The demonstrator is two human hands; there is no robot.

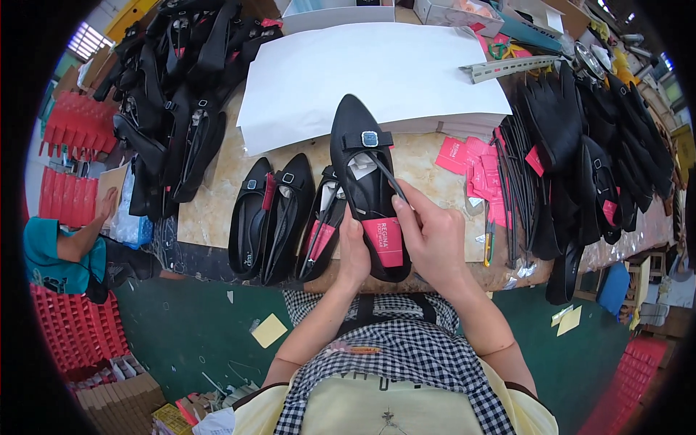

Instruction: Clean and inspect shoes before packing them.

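Before me a black pointed shoe (pixel 353 114) with a bow and a square jewelled buckle is held up, toe pointing away. My left hand (pixel 354 250) grips its left side near the heel. A pink card (pixel 383 243) lies over its insole, and white paper (pixel 361 167) shows inside the toe. My right hand (pixel 435 230) is closed on a thin black strip (pixel 384 175), whose far end reaches into the shoe opening. To the left stand a black shoe with a pink card (pixel 317 243), another black shoe (pixel 288 210) and a third black shoe (pixel 250 217).
A stack of white paper sheets (pixel 362 69) covers the table's far middle. Black shoes (pixel 170 109) pile up at left, more black shoes (pixel 602 167) at right. Loose pink cards (pixel 475 165) lie beside a bundle of black strips (pixel 511 210). Another person (pixel 65 246) is at far left.
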